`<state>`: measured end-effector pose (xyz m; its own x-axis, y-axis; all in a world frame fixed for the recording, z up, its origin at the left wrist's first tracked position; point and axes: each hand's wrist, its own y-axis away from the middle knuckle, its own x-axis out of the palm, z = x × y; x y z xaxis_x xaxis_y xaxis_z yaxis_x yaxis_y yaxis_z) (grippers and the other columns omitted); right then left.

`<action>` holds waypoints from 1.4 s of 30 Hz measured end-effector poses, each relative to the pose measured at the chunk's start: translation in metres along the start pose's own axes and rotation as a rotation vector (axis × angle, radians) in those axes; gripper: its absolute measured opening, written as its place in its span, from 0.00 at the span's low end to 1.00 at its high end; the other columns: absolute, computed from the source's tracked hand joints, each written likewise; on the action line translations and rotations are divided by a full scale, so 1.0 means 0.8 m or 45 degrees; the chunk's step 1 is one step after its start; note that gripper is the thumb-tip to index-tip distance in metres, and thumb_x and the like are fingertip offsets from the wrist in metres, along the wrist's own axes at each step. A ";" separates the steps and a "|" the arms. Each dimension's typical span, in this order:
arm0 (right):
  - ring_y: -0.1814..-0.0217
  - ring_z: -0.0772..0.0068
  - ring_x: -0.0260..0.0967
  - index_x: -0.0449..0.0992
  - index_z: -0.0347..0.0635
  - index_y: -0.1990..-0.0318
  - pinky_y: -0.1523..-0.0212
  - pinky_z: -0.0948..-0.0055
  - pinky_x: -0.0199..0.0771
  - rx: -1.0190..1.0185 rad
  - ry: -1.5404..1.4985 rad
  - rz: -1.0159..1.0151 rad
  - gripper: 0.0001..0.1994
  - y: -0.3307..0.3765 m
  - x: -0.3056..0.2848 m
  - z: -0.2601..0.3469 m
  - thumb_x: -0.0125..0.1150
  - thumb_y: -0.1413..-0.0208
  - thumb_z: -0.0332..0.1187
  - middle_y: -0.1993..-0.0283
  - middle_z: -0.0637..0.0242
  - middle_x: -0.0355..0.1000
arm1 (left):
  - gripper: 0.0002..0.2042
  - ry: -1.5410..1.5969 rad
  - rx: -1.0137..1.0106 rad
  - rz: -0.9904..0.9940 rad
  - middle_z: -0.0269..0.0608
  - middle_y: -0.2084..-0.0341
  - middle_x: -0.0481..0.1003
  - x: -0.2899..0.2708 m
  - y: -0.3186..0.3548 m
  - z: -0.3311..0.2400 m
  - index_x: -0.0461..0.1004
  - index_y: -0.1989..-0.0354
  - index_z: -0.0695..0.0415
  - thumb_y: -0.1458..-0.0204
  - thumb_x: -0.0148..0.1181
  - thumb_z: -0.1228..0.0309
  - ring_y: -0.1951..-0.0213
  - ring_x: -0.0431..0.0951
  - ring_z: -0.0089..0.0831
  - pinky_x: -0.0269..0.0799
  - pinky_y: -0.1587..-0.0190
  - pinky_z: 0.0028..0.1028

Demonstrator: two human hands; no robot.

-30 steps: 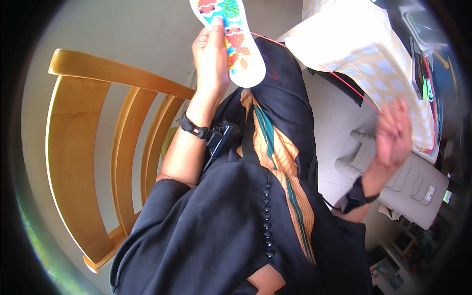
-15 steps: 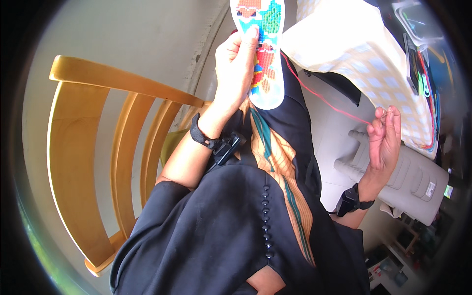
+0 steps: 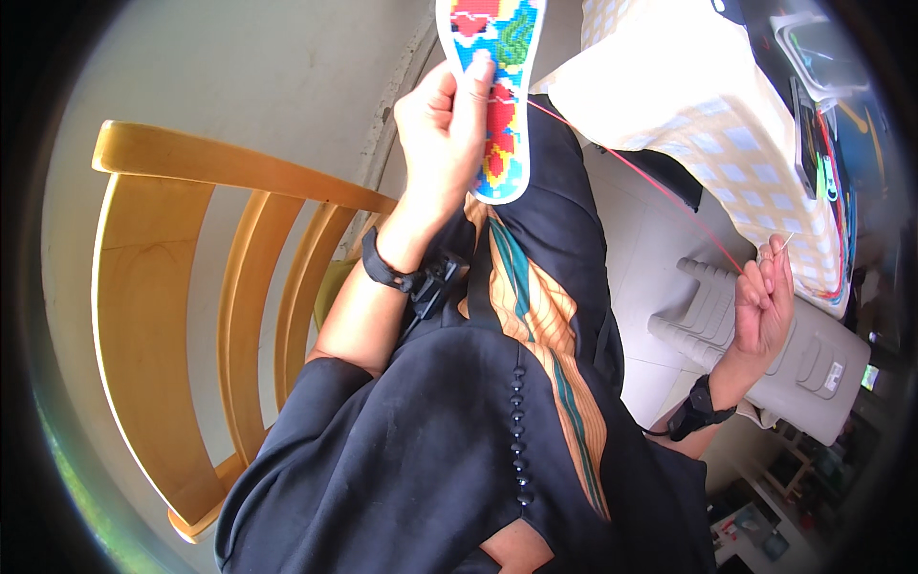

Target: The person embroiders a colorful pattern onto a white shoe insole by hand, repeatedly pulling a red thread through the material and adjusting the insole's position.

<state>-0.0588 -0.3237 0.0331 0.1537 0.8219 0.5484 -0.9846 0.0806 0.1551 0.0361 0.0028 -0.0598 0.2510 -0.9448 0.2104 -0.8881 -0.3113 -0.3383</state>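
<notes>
A cross-stitched insole (image 3: 504,158) with a white rim and red, blue, yellow and green stitching is held up at the top of the view; its upper end runs out of the picture. My left hand (image 3: 442,139) grips it from the left side, thumb flat across the stitched face. From its right edge a red thread (image 3: 660,185) stretches taut down to my right hand (image 3: 762,311), out to the right. There the closed fingers pinch a thin needle (image 3: 788,241), whose tip pokes out above them.
At left stands a wooden chair back (image 3: 158,316) with slats. A checked tablecloth (image 3: 708,143) drapes over the table at upper right, with a clear plastic container (image 3: 813,57) on top. Below my right hand is a grey plastic stool (image 3: 803,368).
My right hand has moved outward to the right and slightly down, the thread drawn straighter. The insole in my left hand has shifted a little left and up.
</notes>
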 end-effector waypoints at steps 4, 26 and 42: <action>0.81 0.85 0.47 0.57 0.34 0.52 0.81 0.85 0.54 0.090 -0.099 -0.028 0.10 0.014 -0.010 0.008 0.40 0.41 0.22 0.74 0.68 0.53 | 0.10 0.075 0.010 0.017 0.29 0.73 0.75 0.002 0.001 -0.009 0.75 0.62 0.63 0.44 0.53 0.69 0.72 0.68 0.09 0.65 0.69 0.13; 0.81 0.82 0.63 0.64 0.33 0.54 0.77 0.78 0.70 -0.667 0.991 -0.089 0.10 -0.035 0.106 -0.065 0.47 0.42 0.24 0.76 0.69 0.64 | 0.13 0.517 -0.136 0.104 0.34 0.68 0.77 0.007 0.006 -0.047 0.74 0.60 0.63 0.43 0.51 0.64 0.67 0.73 0.14 0.69 0.62 0.18; 0.72 0.89 0.66 0.73 0.32 0.56 0.78 0.88 0.66 -0.787 1.343 0.326 0.11 -0.033 0.185 -0.130 0.52 0.46 0.20 0.65 0.69 0.73 | 0.12 0.532 -0.101 0.137 0.29 0.72 0.75 0.023 0.019 -0.060 0.75 0.62 0.63 0.42 0.51 0.66 0.71 0.69 0.10 0.66 0.67 0.15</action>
<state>-0.0189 -0.1458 0.0248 0.0918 0.8810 -0.4641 -0.8946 -0.1318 -0.4270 0.0086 -0.0144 -0.0168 -0.0069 -0.8440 0.5362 -0.9316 -0.1894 -0.3101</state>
